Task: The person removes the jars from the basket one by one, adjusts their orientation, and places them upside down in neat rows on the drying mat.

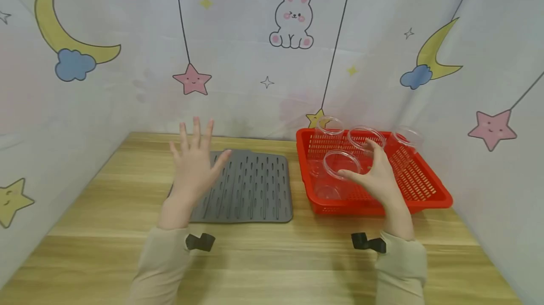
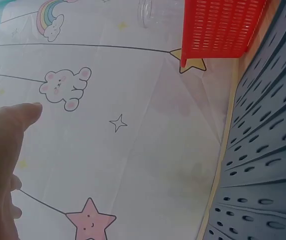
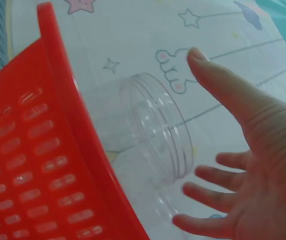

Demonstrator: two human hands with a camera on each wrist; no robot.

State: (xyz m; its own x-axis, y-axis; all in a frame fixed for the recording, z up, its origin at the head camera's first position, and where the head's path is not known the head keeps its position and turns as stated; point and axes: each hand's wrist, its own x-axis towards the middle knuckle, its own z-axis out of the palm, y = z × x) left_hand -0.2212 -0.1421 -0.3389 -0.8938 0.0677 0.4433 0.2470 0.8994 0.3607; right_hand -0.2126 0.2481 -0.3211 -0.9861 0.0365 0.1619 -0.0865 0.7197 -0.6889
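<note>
My left hand (image 1: 191,173) is raised over the left part of a grey slotted mat (image 1: 250,191), its fingers spread and holding nothing. In the left wrist view only its thumb and some fingertips show at the left edge. Several clear, lidless jars stand in a red plastic basket (image 1: 442,199). My right hand (image 1: 380,177) hovers over this basket, thumb and fingers apart, near the front clear jar (image 1: 333,177). The right wrist view has the fingers spread beside a clear jar (image 3: 158,130), with no grip on it.
The mat and basket lie side by side on a wooden table (image 1: 272,262). Behind them hangs a white cloth (image 1: 246,36) printed with stars, moons and a rabbit, which also runs along both sides. A black band part (image 1: 369,242) sits at my right wrist.
</note>
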